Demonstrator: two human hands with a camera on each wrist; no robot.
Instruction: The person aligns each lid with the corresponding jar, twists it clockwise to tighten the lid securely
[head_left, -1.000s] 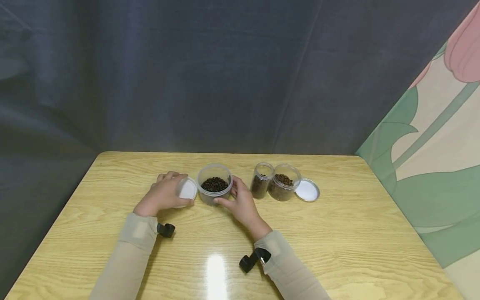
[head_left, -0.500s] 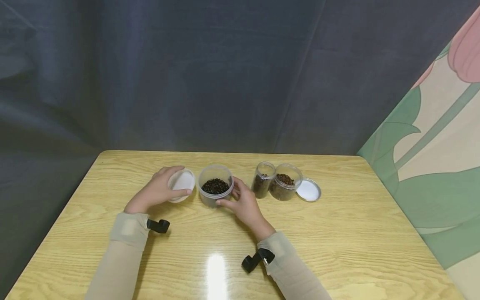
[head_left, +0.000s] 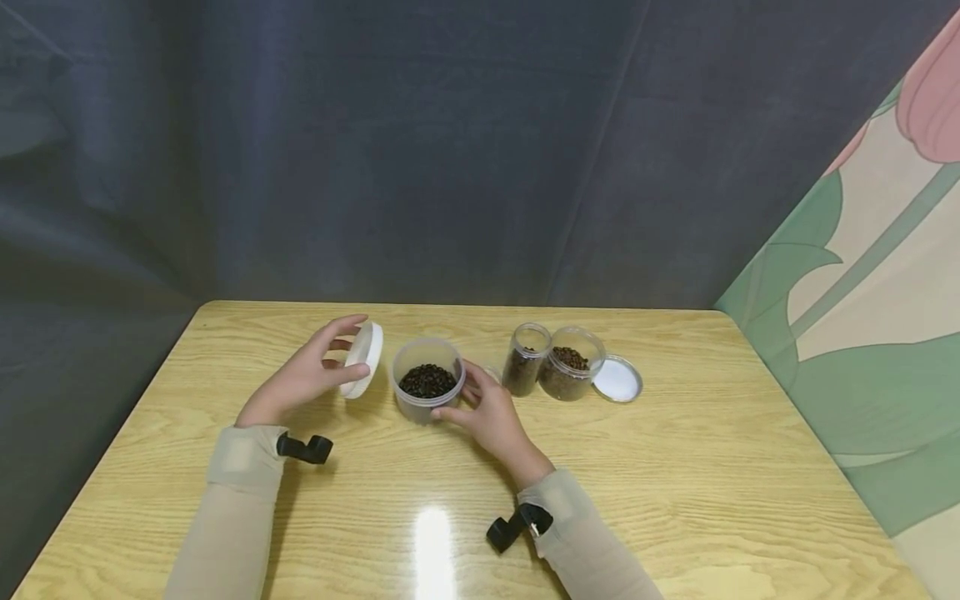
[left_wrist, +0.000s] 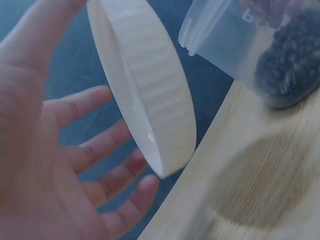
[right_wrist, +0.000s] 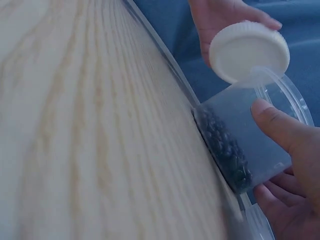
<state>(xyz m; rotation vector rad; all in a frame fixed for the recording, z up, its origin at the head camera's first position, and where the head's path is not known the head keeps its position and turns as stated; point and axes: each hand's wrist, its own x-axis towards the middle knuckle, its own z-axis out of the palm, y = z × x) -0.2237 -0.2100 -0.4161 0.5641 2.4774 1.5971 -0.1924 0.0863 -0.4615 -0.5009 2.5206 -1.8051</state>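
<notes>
My left hand (head_left: pixel 306 373) holds a white screw lid (head_left: pixel 366 358) by its rim, up off the table and turned nearly on edge. Its ribbed side shows close up in the left wrist view, with the fingertips along one edge. Just right of the lid stands an uncovered clear plastic jar (head_left: pixel 411 407), partly filled with dark coffee beans (head_left: pixel 427 381). My right hand (head_left: pixel 491 417) grips this jar from the right, thumb on the near side and fingers round the far side. The right wrist view shows the thumb (right_wrist: pixel 275 122) pressed to the jar wall.
Right of my right hand stand a narrow clear jar (head_left: pixel 521 371) and a wider open jar (head_left: pixel 564 383), both holding brown beans. A silver-rimmed white lid (head_left: pixel 617 380) lies beside them. A dark curtain (head_left: pixel 450 167) hangs behind the wooden table (head_left: pixel 712 467).
My left hand has moved left and lifted the white lid, turning it from nearly face up to nearly on edge. The jar in my right hand has shifted slightly towards me.
</notes>
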